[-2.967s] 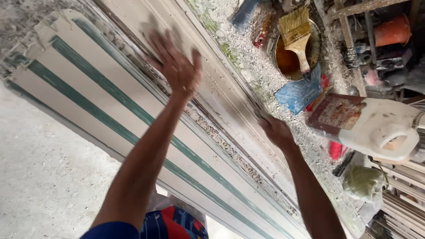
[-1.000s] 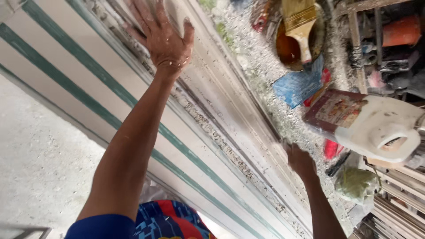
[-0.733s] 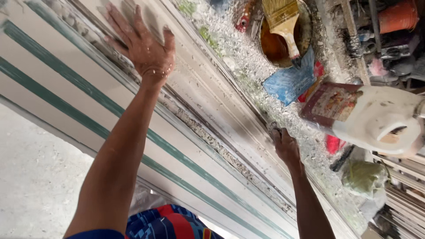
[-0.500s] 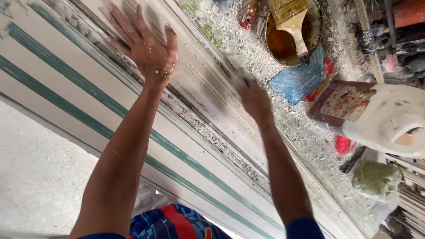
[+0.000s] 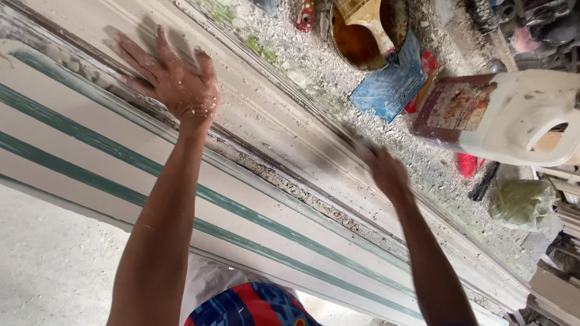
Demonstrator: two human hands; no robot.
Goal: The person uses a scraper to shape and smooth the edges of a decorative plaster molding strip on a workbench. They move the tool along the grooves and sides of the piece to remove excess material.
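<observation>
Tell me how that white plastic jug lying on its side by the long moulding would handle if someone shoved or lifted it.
The white jug lies on its side on gravel, so a shove would probably make it scrape or rock rather than roll far. Its moulded handle looks easy to hook for lifting. Its dusty skin may feel slippery. How full it is cannot be told, so its weight is uncertain.

We see a long, pale, plaster-dusted moulded strip lying diagonally from upper left to lower right, ridged lengthwise, crusted with crumbly white residue along its lower edge.
</observation>
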